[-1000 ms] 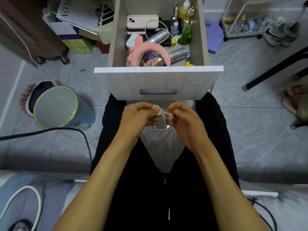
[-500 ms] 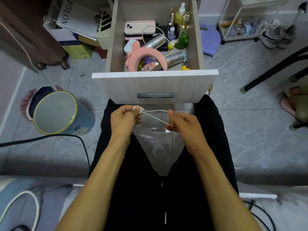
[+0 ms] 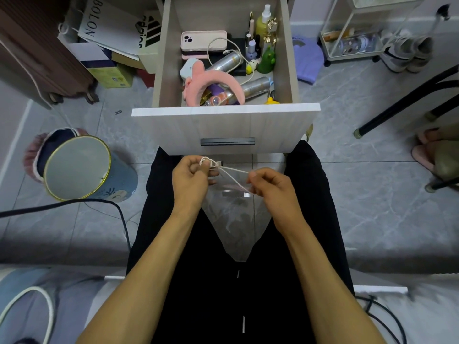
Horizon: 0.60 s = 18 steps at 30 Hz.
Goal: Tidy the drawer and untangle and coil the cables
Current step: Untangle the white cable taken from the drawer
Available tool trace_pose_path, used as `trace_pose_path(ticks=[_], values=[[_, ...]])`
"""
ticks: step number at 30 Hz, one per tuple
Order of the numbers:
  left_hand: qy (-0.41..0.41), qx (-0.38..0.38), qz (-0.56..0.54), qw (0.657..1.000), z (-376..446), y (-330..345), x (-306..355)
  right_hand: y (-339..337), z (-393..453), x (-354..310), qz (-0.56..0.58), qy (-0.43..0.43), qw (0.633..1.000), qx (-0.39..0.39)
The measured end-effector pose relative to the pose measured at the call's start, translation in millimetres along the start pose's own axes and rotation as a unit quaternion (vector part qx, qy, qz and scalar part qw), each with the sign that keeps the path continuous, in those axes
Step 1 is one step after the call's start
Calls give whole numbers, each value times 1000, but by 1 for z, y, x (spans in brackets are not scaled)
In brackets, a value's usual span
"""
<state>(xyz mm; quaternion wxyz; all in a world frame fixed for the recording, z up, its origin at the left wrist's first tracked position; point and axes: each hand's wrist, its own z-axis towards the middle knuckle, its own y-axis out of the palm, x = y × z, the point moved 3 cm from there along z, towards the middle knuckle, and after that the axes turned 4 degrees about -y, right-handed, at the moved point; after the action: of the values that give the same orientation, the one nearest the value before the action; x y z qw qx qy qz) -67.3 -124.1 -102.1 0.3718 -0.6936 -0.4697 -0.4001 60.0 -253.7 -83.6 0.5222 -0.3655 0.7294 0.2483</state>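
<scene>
Both hands work one thin white cable [image 3: 232,173] in front of the open drawer [image 3: 224,127], above the person's lap. Left hand [image 3: 191,181] has its fingers curled round a small bunch of loops, pinching them near the fingertips, with what looks like a knot or plug end just beside the thumb; which of the two it is cannot be told. Right hand [image 3: 270,188] pinches the cable's two strands between thumb and forefinger, and the strands run taut between the hands, which are apart. Judging from this, the step in hand is the coiling or untangling of this one cable, not yet finished, since the free run is not yet taken into the bunch. Next move likely calls for the right hand to feed the strands toward the left while the left keeps its pinch on the loops so they do not spring open. A second white cable [image 3: 224,49] lies looped over the phone [image 3: 203,40] and cans inside the drawer, so the tidying there appears not yet done.
</scene>
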Motion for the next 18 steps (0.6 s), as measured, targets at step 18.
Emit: trace_pose_path(ticks=[18], values=[[-50, -43, -6, 998, 19, -10, -17, 10, 5, 0, 129, 28, 991, 2]])
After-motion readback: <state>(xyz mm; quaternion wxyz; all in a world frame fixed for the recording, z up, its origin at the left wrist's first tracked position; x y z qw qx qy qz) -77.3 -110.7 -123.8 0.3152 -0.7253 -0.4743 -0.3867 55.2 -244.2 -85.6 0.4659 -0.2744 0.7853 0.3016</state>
